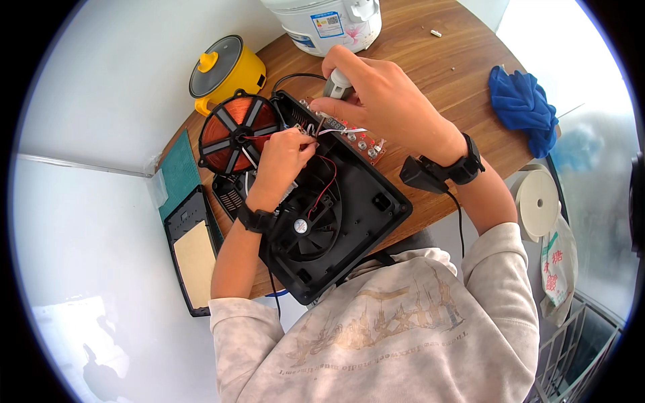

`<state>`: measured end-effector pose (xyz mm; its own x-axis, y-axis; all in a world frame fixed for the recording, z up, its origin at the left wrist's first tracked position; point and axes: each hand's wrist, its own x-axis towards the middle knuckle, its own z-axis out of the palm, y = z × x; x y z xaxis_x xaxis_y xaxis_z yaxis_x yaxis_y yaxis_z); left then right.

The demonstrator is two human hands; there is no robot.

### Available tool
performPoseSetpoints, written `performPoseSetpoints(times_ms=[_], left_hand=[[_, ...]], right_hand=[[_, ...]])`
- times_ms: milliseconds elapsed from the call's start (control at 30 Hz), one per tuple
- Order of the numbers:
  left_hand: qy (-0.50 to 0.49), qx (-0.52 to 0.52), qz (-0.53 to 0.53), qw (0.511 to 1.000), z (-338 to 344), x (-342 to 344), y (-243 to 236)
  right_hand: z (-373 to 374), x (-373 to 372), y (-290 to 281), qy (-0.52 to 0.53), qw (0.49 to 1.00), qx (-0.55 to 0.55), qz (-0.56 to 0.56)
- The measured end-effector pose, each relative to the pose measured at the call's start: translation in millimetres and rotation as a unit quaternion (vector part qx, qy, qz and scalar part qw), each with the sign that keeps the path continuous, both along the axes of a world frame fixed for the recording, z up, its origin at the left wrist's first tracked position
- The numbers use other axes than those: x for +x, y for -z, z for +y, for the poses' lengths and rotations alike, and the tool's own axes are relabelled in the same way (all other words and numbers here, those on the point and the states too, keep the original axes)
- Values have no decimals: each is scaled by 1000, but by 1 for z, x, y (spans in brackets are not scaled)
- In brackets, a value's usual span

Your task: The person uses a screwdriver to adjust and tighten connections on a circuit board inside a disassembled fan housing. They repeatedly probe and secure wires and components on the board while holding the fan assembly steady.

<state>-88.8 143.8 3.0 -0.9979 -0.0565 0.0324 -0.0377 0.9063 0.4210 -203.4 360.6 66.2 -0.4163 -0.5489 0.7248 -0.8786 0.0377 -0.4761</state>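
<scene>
Black plastic appliance housing (366, 225), open-topped, at the worktop's (430, 74) near edge, with its near corner overhanging; inside, a black fan (316, 240) with a loose red wire beside it. Flat round coil of copper-coloured wire on a black spoked frame (224, 131), at the housing's far left. Red-brown circuit board with silver round buttons and a small display (367, 146), along the housing's far right side. Right hand (396, 101): fingers closed around a screwdriver with a grey-and-white handle (338, 84), shaft directed down toward the wiring near the board. Left hand (279, 161): thumb and fingers drawn close together at the same wiring; whether they grip anything cannot be told. Progress, as judged: housing opened, coil and board outside their seats, wires exposed; outstanding, these parts stand unjoined and the housing uncovered, though whether the work is dismantling or refitting cannot be settled. Markings: white rounded rice cooker (363, 33), far side, bearing a blue-bordered label with a square code, plus a flower print; fan hub, a round pale sticker, too small to read; board, digit-style display, unclear; white plastic bag (556, 262), right, red characters; beige-grey sweatshirt (383, 336), brown picture above a line of lettering, upside down in this view.
</scene>
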Motion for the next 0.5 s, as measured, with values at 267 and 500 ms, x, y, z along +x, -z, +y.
performPoseSetpoints(times_ms=[267, 500], left_hand=[[-14, 34, -16, 999, 3, 1, -7], [-10, 47, -17, 999, -3, 3, -5]], right_hand=[[-1, -1, 4, -4, 1000, -15, 4], [4, 2, -2, -5, 1000, 19, -7]])
